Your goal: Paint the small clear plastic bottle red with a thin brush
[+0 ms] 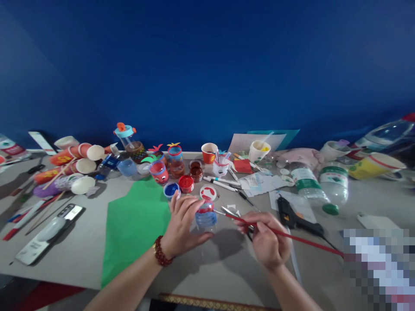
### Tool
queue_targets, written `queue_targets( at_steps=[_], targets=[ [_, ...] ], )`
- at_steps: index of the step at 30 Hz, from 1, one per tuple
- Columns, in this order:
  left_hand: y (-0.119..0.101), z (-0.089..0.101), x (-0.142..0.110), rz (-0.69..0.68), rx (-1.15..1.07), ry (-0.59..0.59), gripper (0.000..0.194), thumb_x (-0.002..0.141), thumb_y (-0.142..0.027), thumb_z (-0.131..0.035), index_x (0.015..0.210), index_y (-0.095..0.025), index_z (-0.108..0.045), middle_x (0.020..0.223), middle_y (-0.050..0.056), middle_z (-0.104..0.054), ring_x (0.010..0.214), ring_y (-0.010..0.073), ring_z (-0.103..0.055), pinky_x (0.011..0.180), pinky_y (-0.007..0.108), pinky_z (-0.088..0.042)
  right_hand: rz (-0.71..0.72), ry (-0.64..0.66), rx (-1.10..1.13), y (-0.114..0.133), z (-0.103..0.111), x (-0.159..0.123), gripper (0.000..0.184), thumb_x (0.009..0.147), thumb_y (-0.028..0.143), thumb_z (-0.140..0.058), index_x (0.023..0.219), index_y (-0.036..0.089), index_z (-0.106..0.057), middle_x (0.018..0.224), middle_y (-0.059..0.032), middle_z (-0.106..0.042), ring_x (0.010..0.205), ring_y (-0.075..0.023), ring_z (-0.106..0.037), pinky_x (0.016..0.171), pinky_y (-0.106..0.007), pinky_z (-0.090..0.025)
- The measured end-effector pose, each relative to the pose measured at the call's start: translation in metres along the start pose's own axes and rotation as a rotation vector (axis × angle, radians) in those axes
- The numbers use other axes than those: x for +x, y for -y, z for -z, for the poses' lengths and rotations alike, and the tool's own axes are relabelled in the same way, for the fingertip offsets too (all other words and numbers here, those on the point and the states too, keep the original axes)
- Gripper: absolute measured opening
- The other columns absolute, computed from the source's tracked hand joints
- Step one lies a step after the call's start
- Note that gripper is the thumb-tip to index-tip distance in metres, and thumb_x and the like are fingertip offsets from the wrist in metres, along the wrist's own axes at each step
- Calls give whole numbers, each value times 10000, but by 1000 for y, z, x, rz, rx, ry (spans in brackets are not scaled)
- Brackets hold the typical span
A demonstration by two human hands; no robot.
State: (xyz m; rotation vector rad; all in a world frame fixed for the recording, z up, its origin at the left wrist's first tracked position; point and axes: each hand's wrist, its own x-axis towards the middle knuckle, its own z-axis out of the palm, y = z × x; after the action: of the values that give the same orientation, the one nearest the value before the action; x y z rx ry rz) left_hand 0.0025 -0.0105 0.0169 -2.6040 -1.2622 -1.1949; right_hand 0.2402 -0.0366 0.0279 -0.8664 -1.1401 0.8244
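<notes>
My left hand (183, 224) wraps round a small clear plastic container (205, 216) with red paint along its top part, steadying it on the grey table. A red bead bracelet (160, 252) circles that wrist. My right hand (267, 242) pinches a long red-handled paintbrush (285, 235), and its tip touches the container's right side. Open paint pots lie just behind: blue (171, 189), red (186, 183) and brown (196, 173), plus a lid with red paint (208, 192).
A green paper sheet (134, 224) lies left of my hands. A black glue gun (292, 214), plastic bottles (324, 185), pens, paper cups (82, 165), decorated jars (158, 171) and a phone (48, 233) crowd the table. Behind stands a blue wall.
</notes>
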Motion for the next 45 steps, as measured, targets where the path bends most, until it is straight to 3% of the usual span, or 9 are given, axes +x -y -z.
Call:
queue_targets(
  at_steps=[6,12,18,25,32,38,45],
  targets=[
    [2,0,0,-17,-7,-6,726,856,-565,-733,1424,-178,-500,1242,151,-689,1226,324,-605,1258,599,-201,-65,-12,53,-3,-4,0,231,915,213,-581,824,200,-792,712,-72,-793,553,-207,-710,481,-298,-563],
    [1,0,0,-8,-15,-7,761,847,-576,-738,1443,-178,-483,1255,157,-687,1237,333,-596,1256,607,-200,-87,-113,123,3,-6,8,226,864,215,-586,762,211,-788,654,-58,-781,496,-193,-701,426,-258,-521],
    [2,1,-1,-15,-16,-4,739,855,-581,-728,1427,-173,-498,1258,157,-681,1231,330,-597,1250,600,-215,-138,-70,97,4,-9,9,208,859,260,-621,760,192,-790,643,-80,-784,496,-214,-712,437,-283,-540],
    [3,2,-1,5,-29,9,758,847,-611,-730,1424,-182,-491,1282,156,-671,1249,333,-585,1250,600,-215,-108,-260,121,9,0,20,186,768,268,-608,651,193,-733,546,-80,-739,393,-189,-642,365,-248,-459],
    [6,1,-1,18,-39,13,733,875,-569,-719,1451,-197,-459,1345,164,-630,1282,330,-562,1245,607,-228,-78,-363,96,14,-4,26,291,867,417,-644,712,183,-721,554,-69,-731,380,-176,-612,359,-248,-443],
    [6,-2,-2,16,-35,14,711,897,-523,-711,1472,-211,-432,1402,178,-586,1323,333,-548,1252,613,-213,-5,-233,75,13,-7,22,292,943,464,-669,888,198,-780,695,-73,-787,508,-179,-660,425,-256,-496],
    [7,-3,-3,23,-29,18,710,878,-522,-728,1457,-226,-446,1401,171,-588,1336,334,-557,1260,626,-209,71,-95,2,11,-2,15,232,992,361,-656,906,211,-811,813,-74,-798,596,-168,-670,511,-272,-541]
  ],
)
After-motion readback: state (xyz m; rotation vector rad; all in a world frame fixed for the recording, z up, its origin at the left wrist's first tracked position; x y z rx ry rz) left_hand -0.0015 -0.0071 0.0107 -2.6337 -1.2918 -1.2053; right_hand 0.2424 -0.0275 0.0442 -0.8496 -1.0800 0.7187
